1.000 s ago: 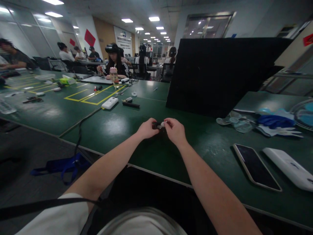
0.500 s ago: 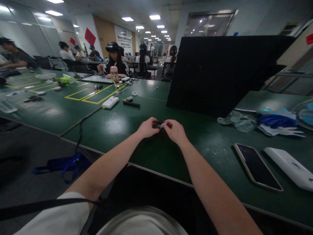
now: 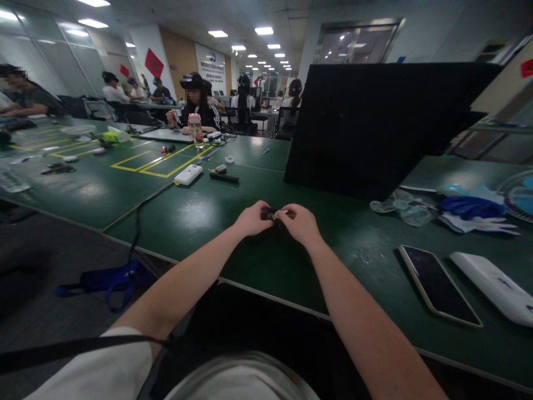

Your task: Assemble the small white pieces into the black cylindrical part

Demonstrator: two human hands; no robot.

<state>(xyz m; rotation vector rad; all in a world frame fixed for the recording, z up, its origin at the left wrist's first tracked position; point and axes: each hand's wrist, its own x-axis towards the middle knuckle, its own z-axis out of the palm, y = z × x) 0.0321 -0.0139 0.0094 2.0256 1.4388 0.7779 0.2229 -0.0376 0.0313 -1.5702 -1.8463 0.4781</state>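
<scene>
Leftmost on the green bench (image 3: 164,230), a clear plastic item (image 3: 13,180) lay near the edge, with a dark cluster of small objects (image 3: 58,168) beyond it to the right. Below, a blue strapped bag (image 3: 97,278) hung or lay beside the bench; which, I could not tell. Yellow tape lines (image 3: 154,173) marked the surface, and past them a person (image 3: 197,108) in a headset sat behind a pink-topped bottle (image 3: 195,130). A white device (image 3: 189,175) rested near the lines, a dark bar (image 3: 224,178) just to its right.

At the middle, the left hand (image 3: 253,218) pinched a small dark piece (image 3: 266,212) between its thumb and fingers, above the near part of the bench. Facing it, the right hand (image 3: 300,223) had its fingertips pressed together around a small pale piece (image 3: 285,211), right at the dark piece's end; whether the two were joined was too small to tell.

Behind the right hand stood a large black panel (image 3: 375,122). Farther right lay clear plastic pieces (image 3: 402,208), a blue cloth (image 3: 472,206) over a white glove (image 3: 478,224), a phone (image 3: 441,284) and, beside it, another white device (image 3: 493,284).
</scene>
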